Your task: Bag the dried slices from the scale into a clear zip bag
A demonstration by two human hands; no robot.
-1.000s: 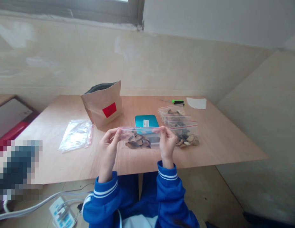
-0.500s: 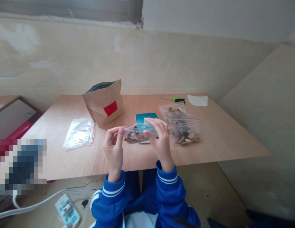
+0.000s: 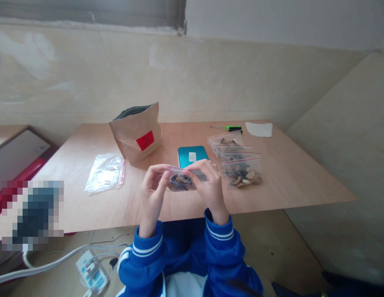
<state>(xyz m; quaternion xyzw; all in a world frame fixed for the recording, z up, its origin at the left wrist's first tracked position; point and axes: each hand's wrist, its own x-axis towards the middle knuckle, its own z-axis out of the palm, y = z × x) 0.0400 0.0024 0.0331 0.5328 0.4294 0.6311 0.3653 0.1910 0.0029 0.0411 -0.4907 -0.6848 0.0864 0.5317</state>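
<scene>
Between my hands is a clear zip bag (image 3: 181,182) with dark and tan dried mushroom slices inside. My left hand (image 3: 153,189) grips its top edge at the left, thumb against fingers. Thumb and forefinger of my right hand (image 3: 209,181) pinch the same edge near its middle. Just behind the bag lies a teal flat device (image 3: 192,154) with a white label, its near part hidden by the hands. To the right, several filled zip bags of mushroom slices (image 3: 243,173) overlap in a row. A brown paper pouch (image 3: 134,136) with a red label stands open at the back left.
Flat clear zip bags (image 3: 104,173) lie at the left of the wooden table (image 3: 288,181). A green and black screwdriver (image 3: 231,128) and a white paper piece (image 3: 259,129) lie at the back right. Below on the floor is a power strip (image 3: 92,272) with cables.
My right hand has come down and left along the bag's top edge, its fingers now pinching near the middle. More of the teal device shows.
</scene>
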